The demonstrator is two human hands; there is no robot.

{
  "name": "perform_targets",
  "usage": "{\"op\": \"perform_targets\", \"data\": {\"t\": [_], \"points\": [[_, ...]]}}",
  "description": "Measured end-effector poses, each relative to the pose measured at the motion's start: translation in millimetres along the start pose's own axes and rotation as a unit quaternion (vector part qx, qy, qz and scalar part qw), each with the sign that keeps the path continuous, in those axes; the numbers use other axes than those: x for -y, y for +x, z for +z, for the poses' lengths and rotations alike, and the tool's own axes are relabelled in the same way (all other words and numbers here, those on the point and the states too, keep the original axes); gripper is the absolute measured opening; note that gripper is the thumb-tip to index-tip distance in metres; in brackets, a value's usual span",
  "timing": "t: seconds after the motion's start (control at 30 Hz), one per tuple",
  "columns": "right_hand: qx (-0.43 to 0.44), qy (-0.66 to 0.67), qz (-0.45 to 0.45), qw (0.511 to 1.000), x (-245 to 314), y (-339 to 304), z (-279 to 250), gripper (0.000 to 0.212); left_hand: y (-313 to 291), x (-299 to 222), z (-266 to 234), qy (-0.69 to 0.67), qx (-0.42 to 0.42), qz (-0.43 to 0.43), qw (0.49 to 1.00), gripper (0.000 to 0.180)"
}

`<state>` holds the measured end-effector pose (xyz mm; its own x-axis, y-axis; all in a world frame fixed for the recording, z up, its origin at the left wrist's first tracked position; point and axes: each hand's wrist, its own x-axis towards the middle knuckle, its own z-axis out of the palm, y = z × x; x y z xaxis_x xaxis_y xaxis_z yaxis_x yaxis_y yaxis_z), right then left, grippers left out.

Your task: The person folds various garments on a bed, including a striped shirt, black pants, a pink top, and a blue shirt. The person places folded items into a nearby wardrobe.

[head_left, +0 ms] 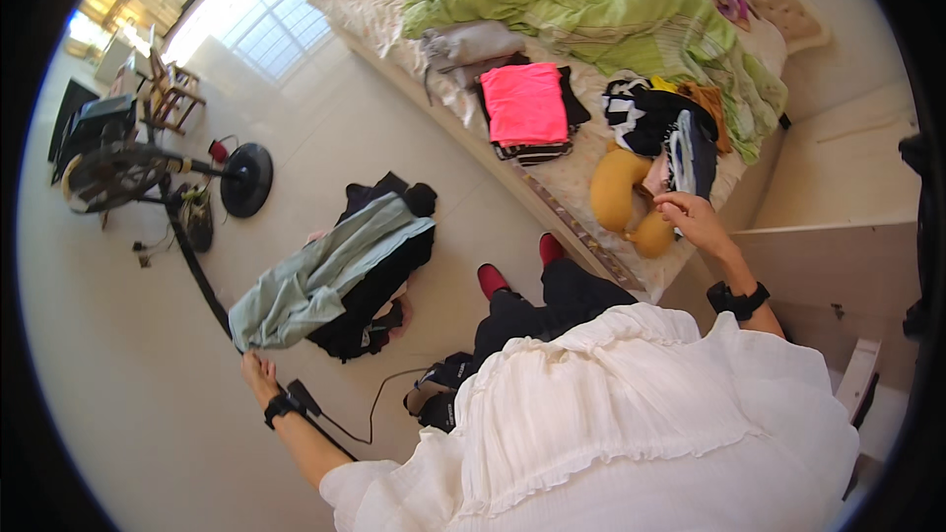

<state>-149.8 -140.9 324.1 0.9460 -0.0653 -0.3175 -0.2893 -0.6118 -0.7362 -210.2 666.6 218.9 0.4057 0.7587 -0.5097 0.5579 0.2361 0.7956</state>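
Note:
My left hand (pixel 260 378) is out to the left, its fingers closed at the near end of a pale grey-green garment (pixel 330 261). That garment lies over a heap of black and dark clothes (pixel 389 271); what supports the heap is hidden. My right hand (pixel 698 224) is over the bed's near corner, fingers loosely bent and apart, next to a mustard-yellow U-shaped neck pillow (pixel 618 192). Just beyond it lies a pile of clothes (pixel 655 118) in black, white, yellow and brown, with a blue-grey striped piece (pixel 692 158) on its near side.
On the bed (pixel 389 49) are a bright pink folded garment (pixel 525 103) on a dark stack, grey clothes (pixel 473 44) and a rumpled green quilt (pixel 581 10). A black standing fan (pixel 246 180) is at left. A cable (pixel 370 414) crosses the floor near a dark bag (pixel 439 399).

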Motion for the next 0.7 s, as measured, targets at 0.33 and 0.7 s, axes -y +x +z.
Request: {"op": "perform_targets", "data": {"t": [0.33, 0.7], "points": [[-0.109, 0.157, 0.318, 0.929, -212.9, -1.8, -32.8, 0.025, -64.6, 143.4, 160.1, 0.094, 0.224, -0.152, 0.958, 0.062], [-0.245, -0.167, 0.240, 0.924, -262.8, 92.6, -66.0, 0.054, -299.4, 90.8, 449.6, 0.306, 0.445, 0.069, 0.839, 0.024]]}}
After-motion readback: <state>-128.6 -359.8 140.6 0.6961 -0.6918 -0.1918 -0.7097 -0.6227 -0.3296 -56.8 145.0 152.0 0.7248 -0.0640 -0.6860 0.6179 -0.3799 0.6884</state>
